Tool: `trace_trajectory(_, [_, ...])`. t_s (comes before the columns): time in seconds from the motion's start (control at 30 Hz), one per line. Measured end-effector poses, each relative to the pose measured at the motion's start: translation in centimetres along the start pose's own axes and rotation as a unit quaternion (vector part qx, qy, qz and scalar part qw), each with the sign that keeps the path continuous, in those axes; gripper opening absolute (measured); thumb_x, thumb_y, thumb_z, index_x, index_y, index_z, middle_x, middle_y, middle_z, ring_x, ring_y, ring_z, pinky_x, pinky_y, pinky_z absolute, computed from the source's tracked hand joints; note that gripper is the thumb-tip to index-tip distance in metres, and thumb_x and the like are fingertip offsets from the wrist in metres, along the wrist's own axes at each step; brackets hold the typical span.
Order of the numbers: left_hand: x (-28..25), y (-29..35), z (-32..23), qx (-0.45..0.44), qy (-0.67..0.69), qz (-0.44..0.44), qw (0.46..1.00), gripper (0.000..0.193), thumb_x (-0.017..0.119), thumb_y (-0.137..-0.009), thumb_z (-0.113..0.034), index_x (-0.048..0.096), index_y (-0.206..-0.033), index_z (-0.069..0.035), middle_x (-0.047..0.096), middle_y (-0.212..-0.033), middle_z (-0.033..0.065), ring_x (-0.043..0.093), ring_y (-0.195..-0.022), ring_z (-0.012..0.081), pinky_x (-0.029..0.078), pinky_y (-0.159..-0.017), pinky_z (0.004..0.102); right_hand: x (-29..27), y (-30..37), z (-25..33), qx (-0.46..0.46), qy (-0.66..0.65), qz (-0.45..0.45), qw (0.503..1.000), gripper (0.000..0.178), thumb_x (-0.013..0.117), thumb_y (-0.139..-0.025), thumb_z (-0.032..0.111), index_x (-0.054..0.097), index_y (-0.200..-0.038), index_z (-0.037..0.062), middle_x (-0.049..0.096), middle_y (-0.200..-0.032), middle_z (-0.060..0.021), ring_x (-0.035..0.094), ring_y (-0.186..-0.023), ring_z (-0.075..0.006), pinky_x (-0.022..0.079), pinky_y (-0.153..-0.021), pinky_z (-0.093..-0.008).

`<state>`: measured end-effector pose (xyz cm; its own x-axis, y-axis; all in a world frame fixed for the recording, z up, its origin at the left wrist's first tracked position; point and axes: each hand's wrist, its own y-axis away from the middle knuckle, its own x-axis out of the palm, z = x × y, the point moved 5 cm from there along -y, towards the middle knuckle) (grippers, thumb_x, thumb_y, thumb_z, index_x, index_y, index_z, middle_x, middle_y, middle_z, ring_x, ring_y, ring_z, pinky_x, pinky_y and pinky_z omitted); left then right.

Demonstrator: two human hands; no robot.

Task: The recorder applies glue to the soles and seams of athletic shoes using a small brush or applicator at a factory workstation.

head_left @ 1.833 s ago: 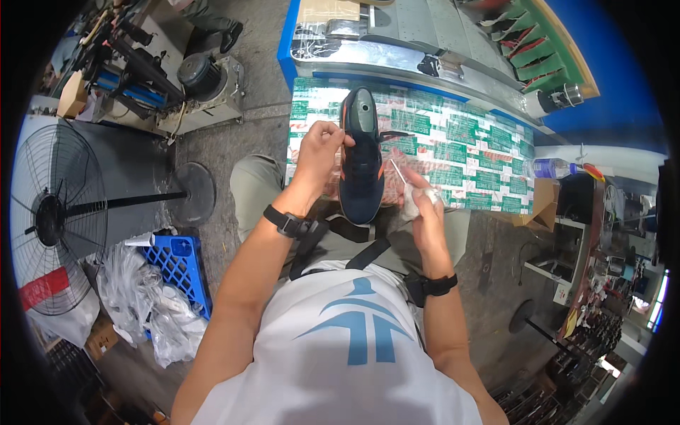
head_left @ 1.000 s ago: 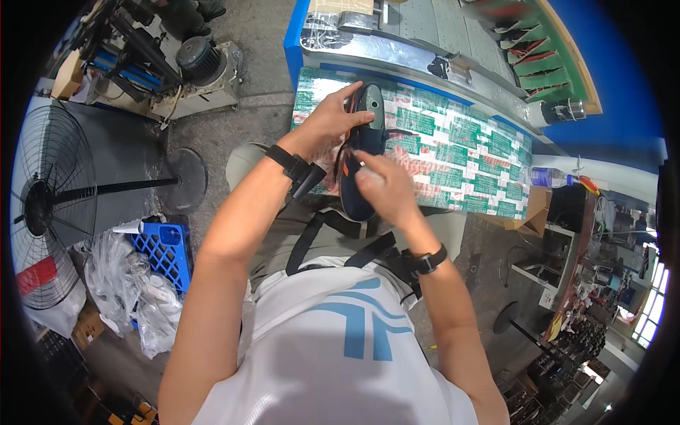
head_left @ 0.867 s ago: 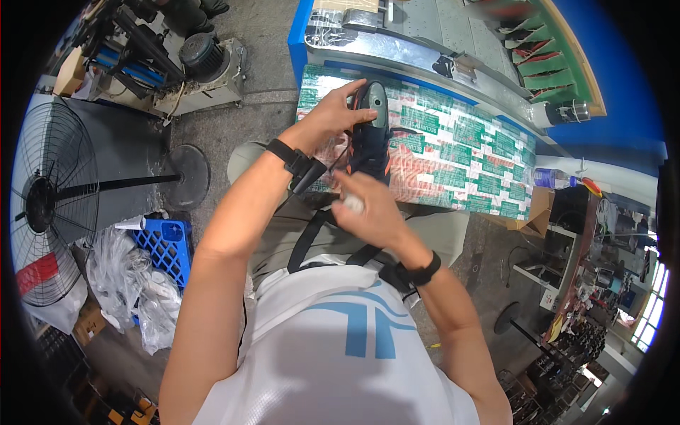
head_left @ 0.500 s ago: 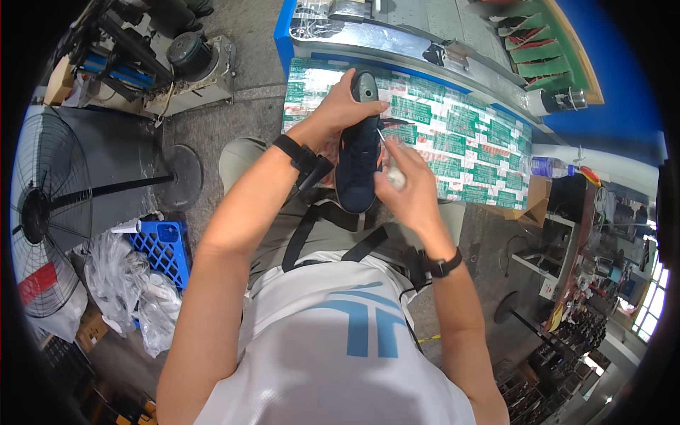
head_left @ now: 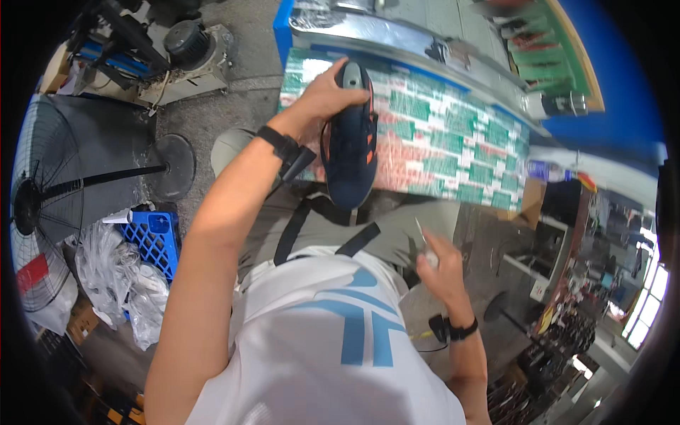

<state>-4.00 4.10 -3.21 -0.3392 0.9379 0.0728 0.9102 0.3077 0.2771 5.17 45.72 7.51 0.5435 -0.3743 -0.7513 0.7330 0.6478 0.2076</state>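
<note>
A dark navy shoe (head_left: 350,156) with orange stripes along one side stands over the taped surface, its toe pointing toward my body. My left hand (head_left: 329,95) grips its heel end, thumb across the opening, where a grey insole shows. Lower and to the right, apart from the shoe, my right hand (head_left: 443,269) is closed around a thin pointed tool (head_left: 419,227). A slim pale shaft sticks up past the fingers, and a whitish handle shows partly in the palm; its exact kind is unclear.
The work surface (head_left: 453,142) is wrapped in green, white and red printed tape. Beyond it lies a machine with a metal rail (head_left: 375,35). A bottle (head_left: 545,170) lies at its right end. A fan (head_left: 32,205) and a blue crate (head_left: 152,241) with plastic bags stand left.
My right hand has drawn away from the shoe, down and to the right, with the tool. The shoe has shifted slightly left and turned, showing more orange stripes.
</note>
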Motion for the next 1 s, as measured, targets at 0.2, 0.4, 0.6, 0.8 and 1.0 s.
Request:
trace_trajectory(0.2, [2.2,-0.6,0.6,0.028,-0.156,-0.061,0.986,0.097,0.092,-0.087,-0.020,0.044,-0.167,0.003,0.069,-0.143,0.0158,0.070,-0.124,0.0196,0.059,-0.100,0.0324,2.0,-10.9,8.6,-0.139,-0.028,-0.079,0.987,0.075,0.082,-0.084,0.015,0.062,-0.155,-0.0014,0.070,-0.125,-0.0238,0.069,-0.114,-0.0445,0.056,-0.101,-0.0473])
trace_trajectory(0.4, [1.7,-0.1,0.4,0.029,-0.147,-0.081,0.985,0.111,0.097,-0.080,-0.028,0.041,-0.169,0.008,0.070,-0.146,0.0208,0.071,-0.127,0.0257,0.058,-0.105,0.0343,2.2,-13.8,7.3,-0.244,0.142,-0.123,0.951,0.070,0.087,-0.082,0.022,0.068,-0.144,-0.0046,0.070,-0.104,-0.0205,0.069,-0.098,-0.0422,0.056,-0.091,-0.0495])
trace_trajectory(0.6, [1.6,0.1,-0.9,0.020,-0.226,-0.072,0.971,0.118,0.094,-0.073,-0.041,0.044,-0.168,0.009,0.068,-0.151,0.0263,0.071,-0.132,0.0304,0.057,-0.109,0.0344,1.1,-3.7,7.4,-0.109,0.036,0.003,0.993,0.076,0.084,-0.079,0.021,0.066,-0.148,-0.0036,0.069,-0.100,-0.0195,0.070,-0.095,-0.0389,0.059,-0.088,-0.0470])
trace_trajectory(0.8, [1.0,0.1,0.5,0.047,-0.124,-0.068,0.989,0.118,0.095,-0.080,-0.039,0.038,-0.171,0.009,0.069,-0.149,0.0237,0.070,-0.132,0.0281,0.057,-0.109,0.0352,4.9,-9.8,9.5,-0.203,-0.048,-0.127,0.970,0.080,0.088,-0.078,0.020,0.064,-0.150,-0.0034,0.068,-0.102,-0.0177,0.069,-0.096,-0.0382,0.057,-0.089,-0.0482])
trace_trajectory(1.0, [1.5,0.2,0.2,0.061,-0.158,-0.070,0.983,0.120,0.089,-0.075,-0.051,0.041,-0.169,0.007,0.072,-0.145,0.0295,0.072,-0.133,0.0364,0.056,-0.111,0.0394,7.3,-14.0,10.2,-0.245,0.063,-0.133,0.958,0.078,0.089,-0.079,0.024,0.065,-0.147,-0.0057,0.066,-0.103,-0.0173,0.066,-0.093,-0.0372,0.053,-0.084,-0.0484])
